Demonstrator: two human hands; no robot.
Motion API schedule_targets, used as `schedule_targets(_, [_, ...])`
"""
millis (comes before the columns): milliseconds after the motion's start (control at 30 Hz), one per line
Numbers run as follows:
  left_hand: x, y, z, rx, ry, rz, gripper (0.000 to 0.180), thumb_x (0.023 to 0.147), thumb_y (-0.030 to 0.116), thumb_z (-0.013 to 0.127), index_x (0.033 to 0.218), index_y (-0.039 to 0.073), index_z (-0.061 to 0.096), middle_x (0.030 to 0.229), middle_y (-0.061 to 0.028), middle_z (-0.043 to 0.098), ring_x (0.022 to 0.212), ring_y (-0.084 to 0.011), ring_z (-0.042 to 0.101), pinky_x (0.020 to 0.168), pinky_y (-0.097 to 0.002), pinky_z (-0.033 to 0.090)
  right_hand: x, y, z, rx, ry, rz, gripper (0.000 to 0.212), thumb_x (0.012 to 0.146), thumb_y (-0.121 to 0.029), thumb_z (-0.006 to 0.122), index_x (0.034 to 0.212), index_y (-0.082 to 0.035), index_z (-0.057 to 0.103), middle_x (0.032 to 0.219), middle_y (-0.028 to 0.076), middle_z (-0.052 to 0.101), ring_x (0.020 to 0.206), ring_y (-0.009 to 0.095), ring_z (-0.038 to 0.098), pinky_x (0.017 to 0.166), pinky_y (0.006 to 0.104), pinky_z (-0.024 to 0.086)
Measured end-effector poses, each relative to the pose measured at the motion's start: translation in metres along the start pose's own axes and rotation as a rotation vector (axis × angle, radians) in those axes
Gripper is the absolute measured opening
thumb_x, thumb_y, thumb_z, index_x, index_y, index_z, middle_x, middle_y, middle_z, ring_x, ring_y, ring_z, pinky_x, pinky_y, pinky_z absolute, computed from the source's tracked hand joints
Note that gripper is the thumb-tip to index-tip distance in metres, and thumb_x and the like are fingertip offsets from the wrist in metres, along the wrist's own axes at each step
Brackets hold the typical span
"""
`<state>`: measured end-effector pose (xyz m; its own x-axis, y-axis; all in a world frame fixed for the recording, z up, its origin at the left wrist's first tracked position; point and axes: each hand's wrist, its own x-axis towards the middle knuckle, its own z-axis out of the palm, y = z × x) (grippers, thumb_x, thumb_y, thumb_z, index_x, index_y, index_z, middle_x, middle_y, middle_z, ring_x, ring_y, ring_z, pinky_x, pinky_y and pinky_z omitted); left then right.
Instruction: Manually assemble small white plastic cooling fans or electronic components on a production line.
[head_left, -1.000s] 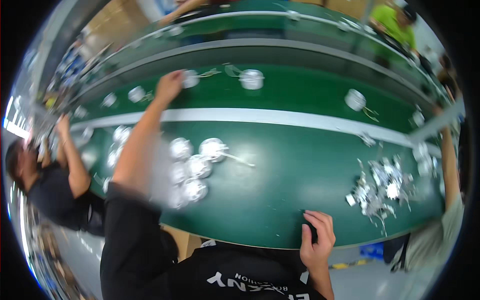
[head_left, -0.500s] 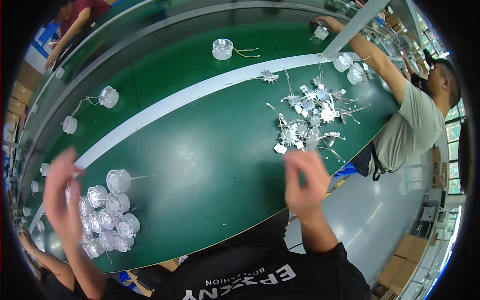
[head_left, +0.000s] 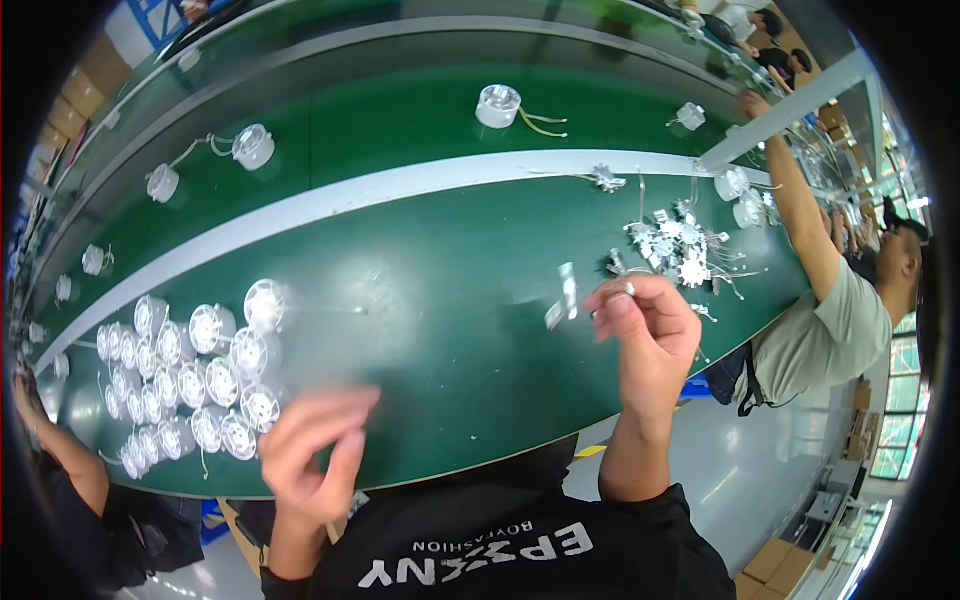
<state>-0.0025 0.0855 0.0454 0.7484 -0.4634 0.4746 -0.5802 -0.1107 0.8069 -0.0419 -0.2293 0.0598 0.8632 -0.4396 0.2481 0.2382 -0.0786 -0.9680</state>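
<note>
1. The right hand (head_left: 650, 325), right of centre in the frame, has thumb and forefinger brought narrowly together on a small white piece (head_left: 629, 289); the other fingers curl in behind.
2. Just left of those fingertips, a blurred silver piece (head_left: 568, 285) shows over the green table (head_left: 450, 345); I cannot tell whether it is joined to the white one.
3. The left hand (head_left: 315, 450), lower left of centre, is blurred; its thumb stands apart from its extended fingers, with a wide gap between.
4. Nearest to that hand is the cluster of clear round housings (head_left: 222, 382), crowded together at the left of the frame; a thin, blurred wire stretches right from near its top.
5. Beyond the right hand, right of centre, lies a pile of silver star-shaped parts (head_left: 690, 270) with pale wires; one lone star-shaped part (head_left: 606, 180) sits above it, by the white strip (head_left: 470, 172).
6. Across the upper frame, on the green belt (head_left: 390, 120), rests a wired housing (head_left: 498, 106); two more are at upper left; at far right, a co-worker in a grey-green shirt (head_left: 838, 325) stretches an arm upward.
</note>
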Motion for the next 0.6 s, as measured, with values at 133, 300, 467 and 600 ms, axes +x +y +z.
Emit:
schedule_targets(133, [0.032, -0.001, 0.041, -0.885, 0.122, -0.493, 0.057, 0.104, 0.023, 0.056, 0.152, -0.003, 0.038, 0.143, -0.0238, 0.054, 0.124, -0.0341, 0.06, 0.098, -0.0444, 0.053, -0.01, 0.007, 0.046, 0.547, -0.377, 0.193, 0.008, 0.098, 0.002, 0.06, 0.106, 0.006, 0.062, 0.095, 0.021, 0.071, 0.079, 0.023, 0.07, 0.073, 0.0353, 0.059])
schedule_targets(300, [0.01, -0.024, 0.038, -1.163, -0.208, -0.622, 0.045, 0.106, 0.014, 0.054, 0.148, -0.002, 0.043, 0.13, -0.0201, 0.063, 0.116, -0.0275, 0.065, 0.094, -0.0387, 0.057, -0.029, 0.013, 0.056, 0.647, -0.402, 0.241, 0.011, 0.099, 0.004, 0.056, 0.11, 0.005, 0.059, 0.096, 0.022, 0.071, 0.082, 0.025, 0.07, 0.073, 0.0378, 0.06])
schedule_targets(467, [0.008, -0.011, 0.038, -1.069, -0.025, -0.57, 0.051, 0.097, 0.0, 0.064, 0.145, -0.001, 0.046, 0.127, -0.0153, 0.063, 0.113, -0.0247, 0.065, 0.092, -0.036, 0.058, -0.042, 0.023, 0.058, 0.721, -0.248, 0.458, 0.013, 0.103, -0.004, 0.055, 0.114, 0.002, 0.058, 0.097, 0.021, 0.07, 0.087, 0.028, 0.071, 0.078, 0.0419, 0.063])
schedule_targets(600, [0.009, -0.012, 0.031, -0.65, -0.081, -0.416, 0.051, 0.085, -0.006, 0.074, 0.133, -0.001, 0.06, 0.131, -0.0122, 0.061, 0.113, -0.0217, 0.063, 0.086, -0.0332, 0.055, -0.044, 0.027, 0.063, 0.845, -0.352, 0.56, 0.015, 0.104, -0.008, 0.055, 0.116, 0.0, 0.057, 0.099, 0.021, 0.07, 0.088, 0.028, 0.072, 0.08, 0.0429, 0.063])
